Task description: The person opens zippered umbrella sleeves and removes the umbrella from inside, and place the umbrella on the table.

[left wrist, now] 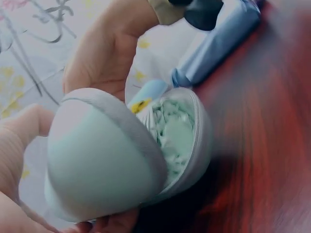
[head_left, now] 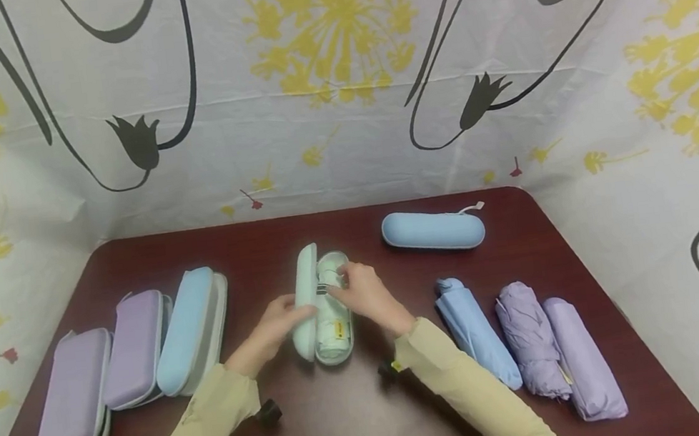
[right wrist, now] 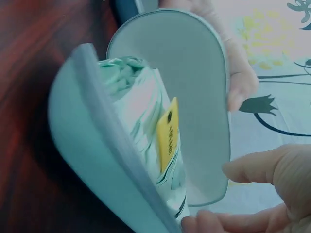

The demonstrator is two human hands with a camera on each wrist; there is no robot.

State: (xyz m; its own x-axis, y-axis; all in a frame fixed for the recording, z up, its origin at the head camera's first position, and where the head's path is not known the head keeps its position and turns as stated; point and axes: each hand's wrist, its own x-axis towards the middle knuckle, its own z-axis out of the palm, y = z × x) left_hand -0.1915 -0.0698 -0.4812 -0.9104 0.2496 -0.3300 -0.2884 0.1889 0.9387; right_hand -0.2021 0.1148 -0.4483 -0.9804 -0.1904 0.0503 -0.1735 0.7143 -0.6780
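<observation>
A mint-green hard case (head_left: 306, 338) lies unzipped at mid-table, its lid raised on the left side. Inside it rests a folded mint-green umbrella (head_left: 331, 328) with a yellow tag (right wrist: 167, 136). My left hand (head_left: 276, 321) holds the lid (left wrist: 102, 160) from its outer side, thumb and fingers spread round it. On the umbrella's far part, by a dark-striped strap, is my right hand (head_left: 371, 294), thumb and fingers bent over it. The right wrist view has the right fingertips (right wrist: 204, 222) at the case's rim and the umbrella, partly cut off by the frame.
Two purple cases (head_left: 75, 397) (head_left: 135, 343) and a blue case (head_left: 187, 330) stand at the left, partly unzipped. A closed blue case (head_left: 433, 230) lies at the back right. At the right are folded umbrellas, one blue (head_left: 475, 329) and two purple (head_left: 530, 341) (head_left: 582, 357).
</observation>
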